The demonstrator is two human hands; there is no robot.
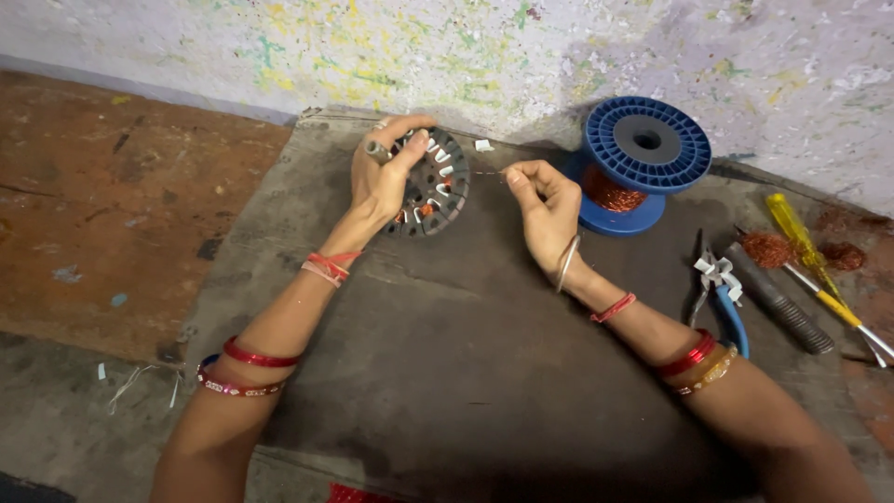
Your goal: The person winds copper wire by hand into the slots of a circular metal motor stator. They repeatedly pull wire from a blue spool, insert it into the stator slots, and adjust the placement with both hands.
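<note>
One view only, head-worn. It looks down and forward along both forearms onto a dark mat (447,354) on the floor, toward a paint-spattered wall (559,47) across the top edge. Close range: left hand (382,177) and right hand (545,210) sit mid-frame, forearms running off the bottom edge.

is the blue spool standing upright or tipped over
Upright: the blue spool rests on its lower flange, top flange facing up, copper wire wound between.

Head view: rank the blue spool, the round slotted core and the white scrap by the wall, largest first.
1. blue spool
2. round slotted core, held by the left hand, partly hidden
3. white scrap, far smallest
</note>
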